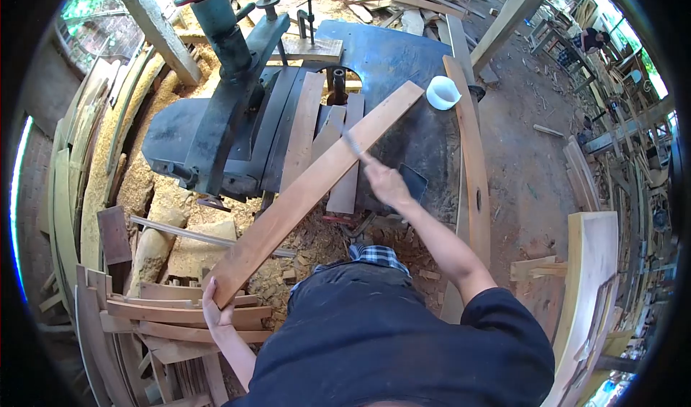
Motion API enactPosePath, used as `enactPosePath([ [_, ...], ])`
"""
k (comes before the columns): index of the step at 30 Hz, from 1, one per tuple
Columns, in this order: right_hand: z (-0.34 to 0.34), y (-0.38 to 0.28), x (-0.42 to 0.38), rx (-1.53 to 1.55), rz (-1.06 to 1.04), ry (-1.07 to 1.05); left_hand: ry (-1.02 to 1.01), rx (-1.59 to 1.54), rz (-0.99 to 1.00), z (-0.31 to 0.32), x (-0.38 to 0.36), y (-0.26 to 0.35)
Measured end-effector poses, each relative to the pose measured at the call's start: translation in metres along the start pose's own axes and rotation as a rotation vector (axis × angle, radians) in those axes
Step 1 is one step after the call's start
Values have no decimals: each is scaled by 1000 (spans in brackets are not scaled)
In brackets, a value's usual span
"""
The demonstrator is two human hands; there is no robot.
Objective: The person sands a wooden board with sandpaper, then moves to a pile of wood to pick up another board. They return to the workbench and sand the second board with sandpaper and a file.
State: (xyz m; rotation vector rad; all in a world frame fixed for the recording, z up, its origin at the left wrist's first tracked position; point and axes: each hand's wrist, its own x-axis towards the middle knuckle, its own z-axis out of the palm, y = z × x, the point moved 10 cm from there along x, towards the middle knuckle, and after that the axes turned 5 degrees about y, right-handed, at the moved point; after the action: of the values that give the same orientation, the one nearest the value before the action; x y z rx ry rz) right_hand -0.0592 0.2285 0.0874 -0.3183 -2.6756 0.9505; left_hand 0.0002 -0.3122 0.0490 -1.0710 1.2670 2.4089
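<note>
A long wooden board [309, 184] slants across the metal machine table [392, 51], its far end over the table and its near end at the lower left. My left hand [217, 308] is wrapped round the near end. In my right hand [387, 185] is a putty knife [350, 142], its thin grey blade against or just above the board's upper face; blur hides which. Beside that hand lies a dark flat plate [413, 182]. A white tub [443, 93] stands past the board's far end. Shorter planks [302, 123] lie partly under the board.
A dark machine with a tall post [234, 43] stands on the left. Another long plank [471, 155] runs along the table's right edge. Curved wood pieces [187, 320] are stacked at lower left, amid sawdust. A pale panel [594, 263] leans at right. Another person [592, 41] is far off.
</note>
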Motion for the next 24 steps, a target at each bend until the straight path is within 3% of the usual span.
enactPosePath([
  [2, 32, -45, -29, 12, -6, -264, 69, -54, 85, -17, 7, 14],
  [4, 27, -108, -50, 223, -230, -273, 79, 99, 207, -22, -8, 50],
  [6, 18, -120, -45, 64, -239, -463, 83, 171, 332, -46, -24, 97],
  [8, 2, -84, -21, 97, -62, -390, 66, 237, 465, -66, -50, 152],
  [10, -11, -32, 6, 229, -115, -103, -34, 273, 592, -44, -99, 199],
  [12, -12, 18, 12, 86, 179, -208, -83, 279, 649, -9, -142, 216],
  [14, -8, 13, 11, 171, 190, -211, -26, -166, 774, -4, -173, 233],
  [16, 3, 9, 3, 260, 207, -217, -563, -145, 995, 61, -189, 216],
  [18, 10, 7, 2, 382, 212, -123, -127, -35, 1445, 115, -207, 198],
  [20, 8, 5, 4, 414, 213, -88, -224, -341, 1328, 145, -185, 181],
  [22, 6, 2, 8, 372, 313, -85, -147, -340, 1317, 112, -155, 182],
  [24, 8, -31, 14, 385, 34, -13, -146, -347, 1283, 125, -140, 188],
])
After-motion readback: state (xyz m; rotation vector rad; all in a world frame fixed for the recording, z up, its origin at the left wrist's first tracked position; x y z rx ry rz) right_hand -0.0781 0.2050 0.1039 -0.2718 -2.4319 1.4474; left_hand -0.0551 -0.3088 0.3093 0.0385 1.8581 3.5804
